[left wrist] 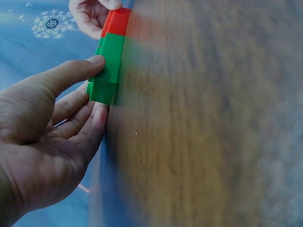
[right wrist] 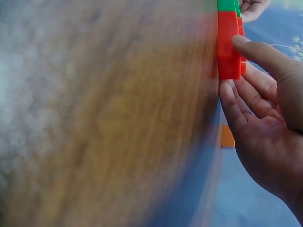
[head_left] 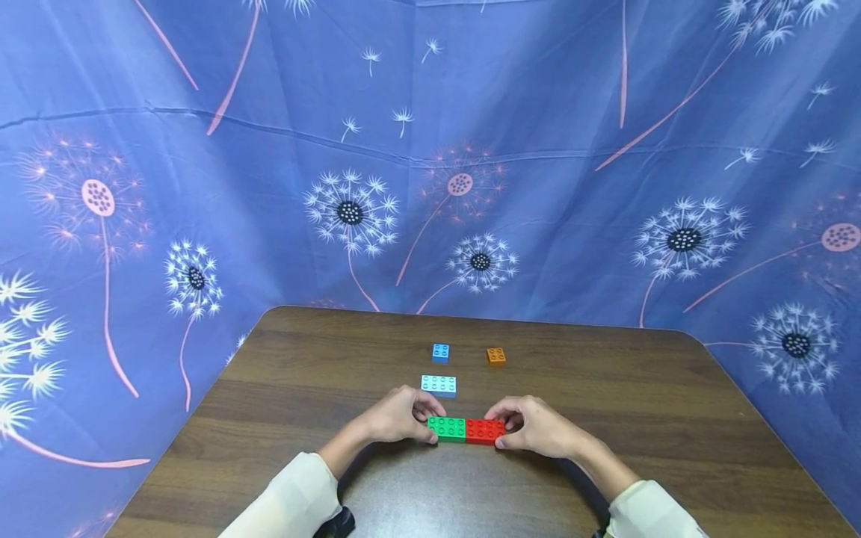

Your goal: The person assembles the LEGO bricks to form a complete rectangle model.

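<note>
A green toy brick (head_left: 447, 429) and a red toy brick (head_left: 483, 430) lie end to end on the table, their short sides meeting in a straight row. My left hand (head_left: 401, 417) pinches the green brick's outer end, thumb on the near side and fingers behind. On the other end, my right hand (head_left: 540, 427) grips the red brick in the same way. The left wrist view shows the thumb flat against the green brick (left wrist: 112, 59). In the right wrist view the thumb presses the red brick's (right wrist: 228, 47) near face. Both bricks have their studs upward.
Just beyond the row lies a light blue brick (head_left: 439, 385). Farther back sit a small blue brick (head_left: 440, 353) and a small orange brick (head_left: 495, 356). The wooden table (head_left: 605, 373) ends at a blue dandelion-patterned cloth (head_left: 551, 187).
</note>
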Tool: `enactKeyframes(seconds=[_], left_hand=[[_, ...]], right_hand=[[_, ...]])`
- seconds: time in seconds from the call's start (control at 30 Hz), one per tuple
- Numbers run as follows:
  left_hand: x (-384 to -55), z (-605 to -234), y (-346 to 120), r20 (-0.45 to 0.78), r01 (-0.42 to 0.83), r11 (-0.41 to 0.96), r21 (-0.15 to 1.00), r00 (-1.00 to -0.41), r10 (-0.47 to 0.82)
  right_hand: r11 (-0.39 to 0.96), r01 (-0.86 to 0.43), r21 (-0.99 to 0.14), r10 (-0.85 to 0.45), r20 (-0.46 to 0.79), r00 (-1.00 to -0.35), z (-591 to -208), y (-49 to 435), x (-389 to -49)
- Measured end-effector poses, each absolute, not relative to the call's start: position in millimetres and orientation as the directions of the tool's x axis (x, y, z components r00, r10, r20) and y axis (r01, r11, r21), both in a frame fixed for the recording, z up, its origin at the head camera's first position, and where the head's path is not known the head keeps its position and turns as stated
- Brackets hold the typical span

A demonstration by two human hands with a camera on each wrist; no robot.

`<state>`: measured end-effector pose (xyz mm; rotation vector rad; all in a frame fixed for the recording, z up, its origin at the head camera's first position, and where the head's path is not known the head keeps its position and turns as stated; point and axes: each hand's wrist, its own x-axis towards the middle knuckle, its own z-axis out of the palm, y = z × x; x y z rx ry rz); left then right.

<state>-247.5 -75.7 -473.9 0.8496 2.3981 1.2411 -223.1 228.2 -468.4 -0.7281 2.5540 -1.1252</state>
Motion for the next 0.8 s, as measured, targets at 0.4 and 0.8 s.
enactKeyframes(seconds=[0.4,0.8], left_hand=[[-246,-472,-78,-0.016,0.355,0.455,0.816,-0.774,0.633],[-248,-474,-80,-0.046,0.327,0.466,0.822,-0.778,0.627]], right_hand=[[0.559,-0.356,-0.749,-0.563,-0.029,-0.826,-465,231,-228],[0.511,-0.355,-0.783,-0.543,0.027,-0.839,-454,224,-254]])
